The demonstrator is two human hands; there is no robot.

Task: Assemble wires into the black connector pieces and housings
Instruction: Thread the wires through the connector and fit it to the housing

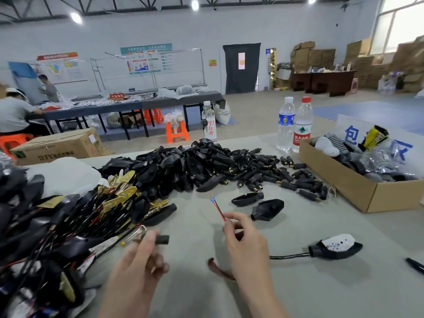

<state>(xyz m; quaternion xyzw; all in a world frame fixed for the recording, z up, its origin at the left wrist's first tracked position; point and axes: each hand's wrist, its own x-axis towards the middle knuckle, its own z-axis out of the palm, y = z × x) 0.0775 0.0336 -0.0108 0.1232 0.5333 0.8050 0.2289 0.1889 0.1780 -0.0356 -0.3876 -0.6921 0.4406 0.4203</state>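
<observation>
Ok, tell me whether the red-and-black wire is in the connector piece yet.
Out. The right hand pinches the wire, its ends free; the left hand holds the connector piece apart.

Glossy black plastic housings (174,168) lie heaped on a matt, smooth grey worktop (286,283). Brass-coloured metal plates (125,191) glint among them. The box (358,191) is plain brown cardboard.

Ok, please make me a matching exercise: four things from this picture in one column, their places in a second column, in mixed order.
1. black connector piece
2. red and black wires
3. red-capped bottle
4. housing with white board

A. beside the cardboard box
B. pinched by the right hand
C. on the table, right of both hands
D. held by the left hand

Pairs: 1-D, 2-B, 3-A, 4-C
</observation>
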